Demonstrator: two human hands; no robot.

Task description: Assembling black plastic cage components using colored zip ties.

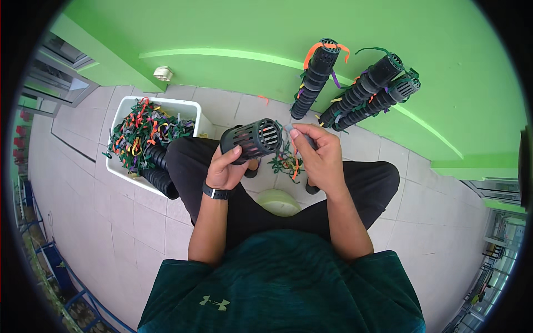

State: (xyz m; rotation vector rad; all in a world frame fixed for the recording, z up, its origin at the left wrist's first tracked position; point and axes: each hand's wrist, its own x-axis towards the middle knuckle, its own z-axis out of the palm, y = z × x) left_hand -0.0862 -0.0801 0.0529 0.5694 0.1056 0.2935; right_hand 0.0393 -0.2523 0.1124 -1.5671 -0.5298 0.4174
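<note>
My left hand (223, 169) is closed around a black slotted net pot (250, 141), tilted with its slotted end toward the right. Close beside that end, my right hand (319, 155) pinches a grey strip (288, 127) between thumb and fingers. Part of something dark grey shows inside the curled right fingers, and I cannot tell if it belongs to the strip. Below and between the hands, a small heap of green and orange strips (290, 165) lies on the floor between my feet.
At my left stands a white bin (161, 101) with colourful strips (147, 133) and stacked black pots (158, 180). Several pot stacks (316, 75) with strips stand by the green wall (233, 33). A pale green round stool (277, 202) shows between my legs.
</note>
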